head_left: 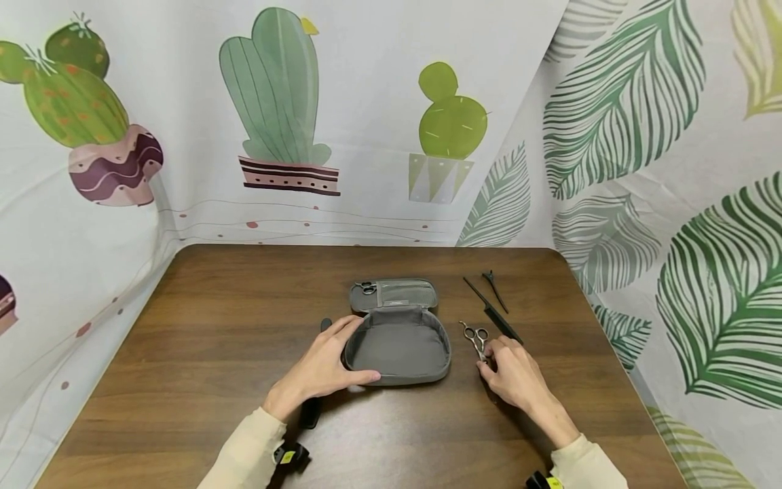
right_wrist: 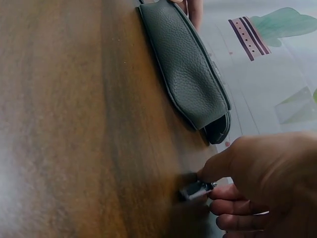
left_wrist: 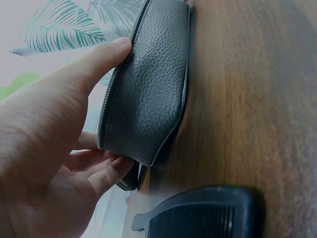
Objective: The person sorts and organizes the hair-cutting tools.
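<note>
A grey zippered case (head_left: pixel 400 346) lies unfolded on the table, its deeper half toward me and bare inside. My left hand (head_left: pixel 324 363) grips its left side, the thumb over the front rim and the fingers round the back-left edge; in the left wrist view the thumb presses on the pebbled wall (left_wrist: pixel 148 84). Right of the case, my right hand (head_left: pixel 518 375) pinches a pair of silver scissors (head_left: pixel 474 337) between thumb and fingers, finger loops pointing away from me. The blades are mostly hidden by the hand.
Another pair of scissors (head_left: pixel 366 288) sits in the lid (head_left: pixel 415 293) at the back. A black tail comb (head_left: pixel 501 322) and a dark hair clip (head_left: pixel 496 293) lie at the right. Under my left forearm lies a black comb (left_wrist: pixel 213 210). A printed cloth (head_left: pixel 379 136) hangs behind the table.
</note>
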Available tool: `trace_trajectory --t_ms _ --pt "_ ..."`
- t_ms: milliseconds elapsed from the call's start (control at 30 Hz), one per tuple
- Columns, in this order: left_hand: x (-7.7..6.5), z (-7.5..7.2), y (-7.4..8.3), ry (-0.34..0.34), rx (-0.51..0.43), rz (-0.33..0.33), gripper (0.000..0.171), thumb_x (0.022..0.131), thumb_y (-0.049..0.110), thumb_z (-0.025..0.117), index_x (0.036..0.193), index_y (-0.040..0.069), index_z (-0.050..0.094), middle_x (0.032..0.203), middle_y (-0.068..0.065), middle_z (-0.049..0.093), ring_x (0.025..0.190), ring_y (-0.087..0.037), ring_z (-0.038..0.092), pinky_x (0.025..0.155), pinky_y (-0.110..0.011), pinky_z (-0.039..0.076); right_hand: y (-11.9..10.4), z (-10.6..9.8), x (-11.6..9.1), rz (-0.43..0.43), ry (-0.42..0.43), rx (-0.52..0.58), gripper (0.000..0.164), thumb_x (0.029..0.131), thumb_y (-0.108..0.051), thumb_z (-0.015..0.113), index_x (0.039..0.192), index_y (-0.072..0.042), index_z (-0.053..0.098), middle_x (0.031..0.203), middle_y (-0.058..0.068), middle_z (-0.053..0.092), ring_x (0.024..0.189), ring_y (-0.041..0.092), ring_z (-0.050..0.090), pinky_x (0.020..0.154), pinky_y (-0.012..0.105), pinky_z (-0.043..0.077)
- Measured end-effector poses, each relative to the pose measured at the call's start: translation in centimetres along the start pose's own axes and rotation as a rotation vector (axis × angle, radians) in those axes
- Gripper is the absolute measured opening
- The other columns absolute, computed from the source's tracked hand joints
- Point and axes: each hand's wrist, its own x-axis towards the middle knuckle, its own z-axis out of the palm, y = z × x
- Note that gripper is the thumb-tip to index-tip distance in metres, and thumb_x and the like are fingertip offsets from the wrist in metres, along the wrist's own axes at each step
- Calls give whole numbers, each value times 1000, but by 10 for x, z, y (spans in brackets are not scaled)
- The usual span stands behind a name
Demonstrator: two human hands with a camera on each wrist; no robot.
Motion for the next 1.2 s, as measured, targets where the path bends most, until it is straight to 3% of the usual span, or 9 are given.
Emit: trace_trajectory --t_ms 267,500,900,1200 --pt "-1 0 0 -12 -8 -12 112 74 74 75 160 10 41 159 -14 39 137 -34 43 103 -56 47 0 -3 2 42 -19 23 8 82 -10 81 85 -8 74 86 4 69 77 20 66 63 42 57" --pt "-1 1 -1 -6 -7 -7 113 74 74 76 160 10 41 159 -14 39 137 -33 43 103 -56 47 1 -4 6 54 -34 19 6 79 -7 78 82 -10 73 85 2 67 73 19 64 61 42 55" --pt "-1 1 -1 -1 -19 2 111 75 71 77 160 9 41 159 -15 39 137 -34 44 103 -56 47 1 -3 9 -92 14 -72 11 76 1 73 80 -5 66 83 8 61 77 30 62 60 45 55" --pt "-1 1 0 -2 -27 6 110 76 70 77 159 8 41 158 -15 40 137 -33 43 103 -55 47 7 1 8 -199 47 -52 11 77 4 71 81 -3 64 82 9 59 76 27 61 63 40 55"
